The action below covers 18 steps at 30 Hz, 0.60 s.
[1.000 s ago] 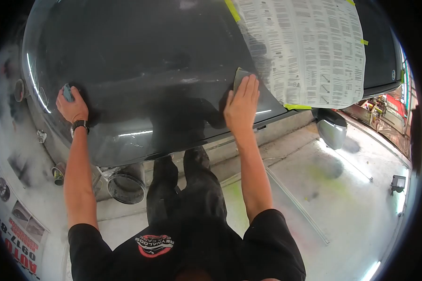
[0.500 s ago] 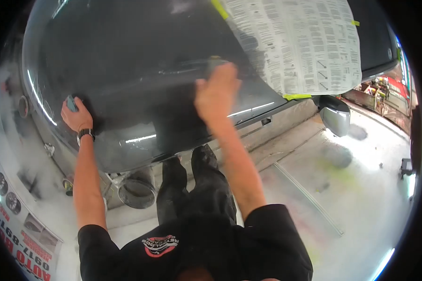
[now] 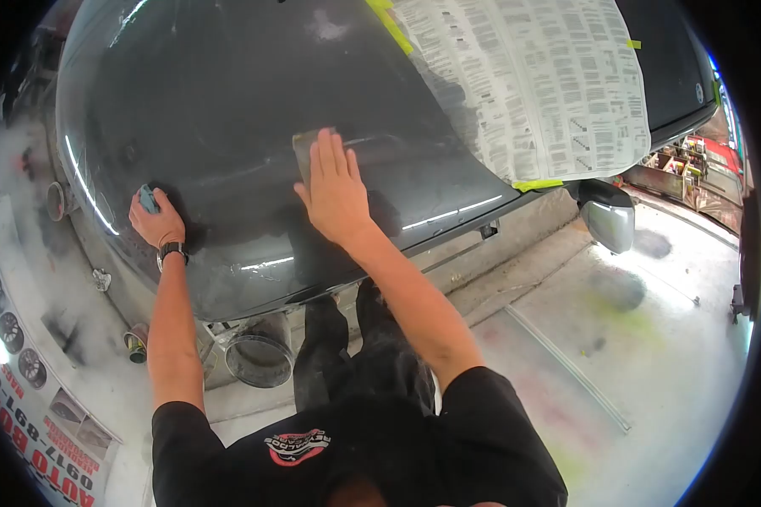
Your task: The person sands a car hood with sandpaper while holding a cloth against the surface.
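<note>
The dark grey car hood (image 3: 228,110) has a shiny, wet-looking surface with pale streaks. My right hand (image 3: 336,190) lies flat on it near the middle, fingers stretched and close together, pressing a brownish sheet (image 3: 303,152) that shows past the fingertips. Over at the hood's left side, my left hand (image 3: 158,220) is closed on a small blue-grey block (image 3: 149,199), with a watch on the wrist.
Printed paper (image 3: 550,84) fixed with yellow-green tape (image 3: 537,184) covers the windshield area. A side mirror (image 3: 607,218) juts out at the right. Below the hood's front edge is a bucket (image 3: 259,359); a can (image 3: 136,342) stands left of it.
My right hand has swept left and slightly down across the hood with the sheet. My left hand still holds the block; the whole view has shifted a little.
</note>
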### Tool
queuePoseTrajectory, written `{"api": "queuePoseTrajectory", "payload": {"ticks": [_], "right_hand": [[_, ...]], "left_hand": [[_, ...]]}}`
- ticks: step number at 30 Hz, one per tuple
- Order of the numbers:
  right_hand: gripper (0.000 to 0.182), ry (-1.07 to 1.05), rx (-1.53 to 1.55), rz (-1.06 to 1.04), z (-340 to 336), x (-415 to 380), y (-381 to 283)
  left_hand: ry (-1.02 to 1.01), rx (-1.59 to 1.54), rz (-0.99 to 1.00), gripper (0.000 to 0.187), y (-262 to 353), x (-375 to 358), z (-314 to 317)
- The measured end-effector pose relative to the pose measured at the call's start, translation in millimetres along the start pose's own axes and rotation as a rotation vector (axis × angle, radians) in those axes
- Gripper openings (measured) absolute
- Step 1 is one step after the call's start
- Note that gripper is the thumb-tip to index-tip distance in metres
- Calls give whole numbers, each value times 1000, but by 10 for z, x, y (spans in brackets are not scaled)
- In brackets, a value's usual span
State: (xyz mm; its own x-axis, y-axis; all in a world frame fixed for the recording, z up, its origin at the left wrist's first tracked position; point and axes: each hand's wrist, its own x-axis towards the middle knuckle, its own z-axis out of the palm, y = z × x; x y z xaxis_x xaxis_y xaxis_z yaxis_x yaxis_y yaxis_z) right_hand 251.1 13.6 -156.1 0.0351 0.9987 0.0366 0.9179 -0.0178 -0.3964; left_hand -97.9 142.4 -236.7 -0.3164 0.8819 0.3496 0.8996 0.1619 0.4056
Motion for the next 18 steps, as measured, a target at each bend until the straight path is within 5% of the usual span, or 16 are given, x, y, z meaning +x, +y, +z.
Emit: {"api": "queuePoseTrajectory", "payload": {"ticks": [2, 5, 12, 15, 18], "right_hand": [[77, -114, -43, 25, -342, -107, 228], [76, -2, -252, 179, -553, -501, 805], [71, 189, -85, -49, 43, 1233, 234], [71, 62, -89, -154, -167, 965, 400], [69, -153, -211, -68, -579, -166, 590]], "left_hand": [[11, -6, 8, 50, 0, 14, -38], [10, -23, 40, 52, -3, 4, -37], [-15, -32, -25, 53, 63, -12, -72], [-5, -38, -27, 51, 51, -15, -60], [17, -39, 39, 49, -12, -3, -40]]}}
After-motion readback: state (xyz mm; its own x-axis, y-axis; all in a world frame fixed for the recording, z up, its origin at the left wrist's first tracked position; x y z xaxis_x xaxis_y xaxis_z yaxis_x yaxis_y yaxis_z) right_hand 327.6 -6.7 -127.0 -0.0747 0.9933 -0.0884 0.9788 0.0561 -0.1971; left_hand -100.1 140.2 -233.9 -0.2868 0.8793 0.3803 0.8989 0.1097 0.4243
